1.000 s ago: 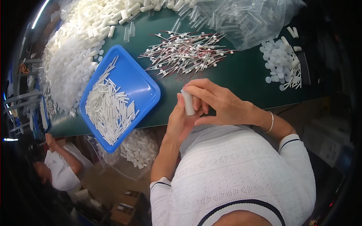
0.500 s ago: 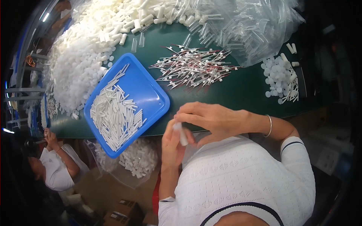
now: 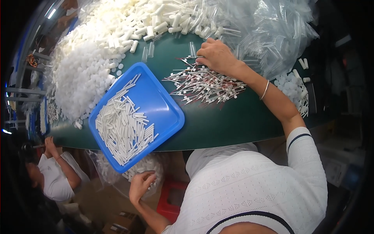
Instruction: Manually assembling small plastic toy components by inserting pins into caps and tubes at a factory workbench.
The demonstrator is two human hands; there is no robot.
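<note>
My right hand reaches over the far edge of a pile of thin white and dark-red sticks with small white blocks on them. Its thumb and forefinger are apart, beside a clear tube lying on the table, and I see nothing between them. Below the table's near edge, my left hand hangs over a clear plastic bag of white pieces. Its thumb stands off from the bent fingers, with nothing visible in the grasp. Between the hands lies a blue tray with many short white sticks.
White cylinders and translucent discs are heaped at the left and back. Clear plastic bags and tubes lie back right, by a smaller disc pile. A red stool stands below; another person sits at left.
My hands have parted. The right went forward to the stick pile; the left dropped to the bag. The white cylinder between them is no longer seen. The view has shifted slightly.
</note>
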